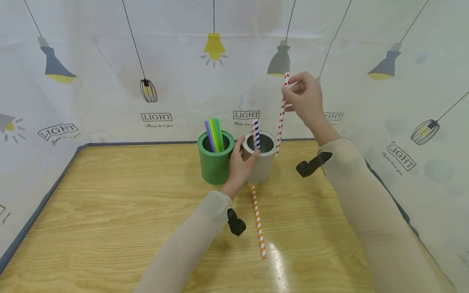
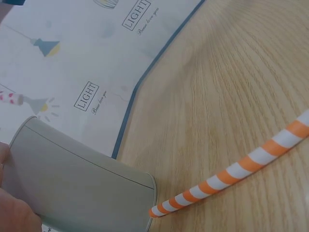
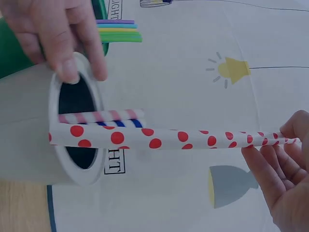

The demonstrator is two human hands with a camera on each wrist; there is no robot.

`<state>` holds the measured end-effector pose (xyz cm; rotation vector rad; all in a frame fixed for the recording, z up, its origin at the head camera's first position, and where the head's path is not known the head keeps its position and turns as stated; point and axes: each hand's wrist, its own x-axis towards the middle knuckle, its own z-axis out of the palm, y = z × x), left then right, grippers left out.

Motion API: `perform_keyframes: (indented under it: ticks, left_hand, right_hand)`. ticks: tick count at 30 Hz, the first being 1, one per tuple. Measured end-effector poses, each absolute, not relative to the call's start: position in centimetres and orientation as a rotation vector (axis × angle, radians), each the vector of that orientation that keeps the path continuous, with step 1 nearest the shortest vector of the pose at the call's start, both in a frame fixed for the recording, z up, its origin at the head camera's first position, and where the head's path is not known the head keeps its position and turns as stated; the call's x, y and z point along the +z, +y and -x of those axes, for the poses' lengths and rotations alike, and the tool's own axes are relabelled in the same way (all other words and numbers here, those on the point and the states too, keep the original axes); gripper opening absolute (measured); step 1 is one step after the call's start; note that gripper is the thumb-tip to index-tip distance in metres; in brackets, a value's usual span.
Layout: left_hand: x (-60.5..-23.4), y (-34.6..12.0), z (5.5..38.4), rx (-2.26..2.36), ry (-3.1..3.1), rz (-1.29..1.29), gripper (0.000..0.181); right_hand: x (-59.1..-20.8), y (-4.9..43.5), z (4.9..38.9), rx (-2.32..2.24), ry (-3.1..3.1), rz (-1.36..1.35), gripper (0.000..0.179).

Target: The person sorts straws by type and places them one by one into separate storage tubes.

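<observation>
My right hand (image 1: 305, 95) pinches a white paper straw with red dots (image 1: 281, 126) near its top. The straw hangs almost upright, and its lower end overlaps the rim of the light grey cup (image 1: 261, 171) in the right wrist view. With thumb and fingers at that cup's rim, my left hand (image 1: 239, 165) holds it from the left side. A pink-striped straw (image 3: 104, 116) and a blue-striped straw (image 1: 257, 136) stand inside the grey cup. On the table in front lies an orange-striped straw (image 1: 258, 224), its far end close to the cup's base.
Left of the grey cup stands a green cup (image 1: 212, 171) with several thin plastic straws (image 1: 216, 136) in purple, blue, yellow and green. The wooden table (image 1: 146, 203) is bordered at the back and sides by a cloth backdrop (image 1: 176, 77) printed with lamps.
</observation>
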<state>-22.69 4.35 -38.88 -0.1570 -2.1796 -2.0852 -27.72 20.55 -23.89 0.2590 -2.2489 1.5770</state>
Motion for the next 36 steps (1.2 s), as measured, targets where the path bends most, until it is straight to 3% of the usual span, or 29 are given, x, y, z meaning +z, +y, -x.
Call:
perform_keyframes:
  ticks: [8,23,36]
  left_hand:
    - [-38.8,4.4,22.6,-2.077,-2.213,0.152,0.066]
    - [-38.6,4.3,22.5,-2.087,-2.180,0.170,0.066]
    - [-39.0,4.3,22.8,-2.080,-2.171,0.176,0.065]
  right_hand:
    - [-24.1,19.3,28.5,1.592,-2.207,-0.302,0.017]
    - [-30.2,19.0,29.1,1.551,-2.515,-0.326,0.025]
    - [-32.2,19.0,29.2,1.455,-2.756,-0.138,0.023]
